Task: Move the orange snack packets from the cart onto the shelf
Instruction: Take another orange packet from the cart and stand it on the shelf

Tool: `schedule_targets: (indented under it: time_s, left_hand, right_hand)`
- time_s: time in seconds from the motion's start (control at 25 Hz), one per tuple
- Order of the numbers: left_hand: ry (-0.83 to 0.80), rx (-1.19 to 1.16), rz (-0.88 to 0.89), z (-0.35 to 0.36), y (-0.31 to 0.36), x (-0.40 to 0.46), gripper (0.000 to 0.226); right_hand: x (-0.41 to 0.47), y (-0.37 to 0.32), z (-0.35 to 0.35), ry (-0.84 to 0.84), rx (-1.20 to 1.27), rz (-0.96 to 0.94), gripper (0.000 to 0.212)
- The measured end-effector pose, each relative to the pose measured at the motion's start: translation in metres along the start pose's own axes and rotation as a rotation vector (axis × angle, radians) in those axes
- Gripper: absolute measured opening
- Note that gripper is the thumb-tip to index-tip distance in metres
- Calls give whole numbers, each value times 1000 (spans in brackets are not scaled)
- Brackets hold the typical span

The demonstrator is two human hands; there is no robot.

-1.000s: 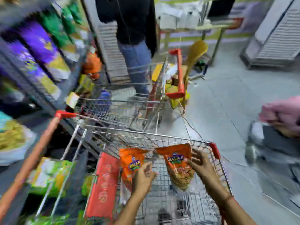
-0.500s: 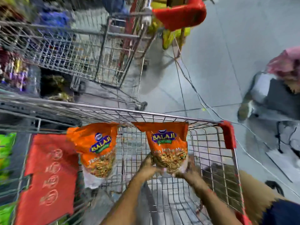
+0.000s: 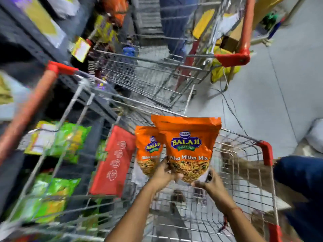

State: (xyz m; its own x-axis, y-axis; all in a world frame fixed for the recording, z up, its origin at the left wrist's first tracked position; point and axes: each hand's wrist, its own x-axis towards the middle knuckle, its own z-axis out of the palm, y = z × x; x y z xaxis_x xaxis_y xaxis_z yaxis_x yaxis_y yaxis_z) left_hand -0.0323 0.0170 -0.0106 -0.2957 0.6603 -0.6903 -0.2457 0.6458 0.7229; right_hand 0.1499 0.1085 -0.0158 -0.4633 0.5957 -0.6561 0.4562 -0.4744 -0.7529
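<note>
Both my hands hold one orange snack packet (image 3: 189, 142) upright by its lower edge, lifted above the front rim of the wire cart (image 3: 244, 137). My left hand (image 3: 161, 174) grips its bottom left corner and my right hand (image 3: 208, 182) its bottom right. A second orange snack packet (image 3: 147, 151) stands just behind and to the left, partly covered; I cannot tell whether my left hand touches it. The dark shelf (image 3: 35, 42) runs along the left, blurred.
Green snack packets (image 3: 68, 140) fill the lower shelf levels beside the cart. A red flap (image 3: 113, 161) hangs on the cart's left wall. A second wire cart (image 3: 139, 75) stands ahead, with a person in jeans (image 3: 174, 23) behind it. Someone in dark blue (image 3: 300, 180) is at the right.
The packet in my hands has come up from inside the cart to above its rim. The view has swung up and left toward the shelf.
</note>
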Motion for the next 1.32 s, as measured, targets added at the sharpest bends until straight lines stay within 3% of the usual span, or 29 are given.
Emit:
schedule_targets:
  time_s: [0.12,0.28,0.48,0.64,0.8,0.92,1.04,1.2,1.32]
  left_hand:
    - [102,-18,225,-49,35,-70,53]
    - [371,-55,519,-123,78,-214,43]
    - [882,-20,855,-187,101,-426,52]
    - [1237,-1,1038,-208,93,-577,51]
    - [1536,27,1060,-217,55,-691,48]
    - [1716,-18,1010,-221,16,-749,59]
    - [1822,-15,926,-226,-17,-782,57]
    - [1918,-63,760,-255,-53,-800,71]
    - [1924,-107,646,-282,-69,-800,64]
  right_hand:
    - [-35,-49,45,-45,-26,-184,76]
    - [-118,-133,129,-203,-30,-516,73]
    - [-256,-222,248,-545,13,-893,60]
    - [-366,-262,329,-805,49,-1117,66]
    - [-450,-273,405,-1003,-30,-1287,56]
    - [-500,-268,455,-1107,-156,-1413,60]
    - [-525,-257,500,-1211,-286,-1415,63]
    - [-540,-246,553,-1253,-434,-1411,55]
    - [-540,-242,584,-1259,-540,-1405,54]
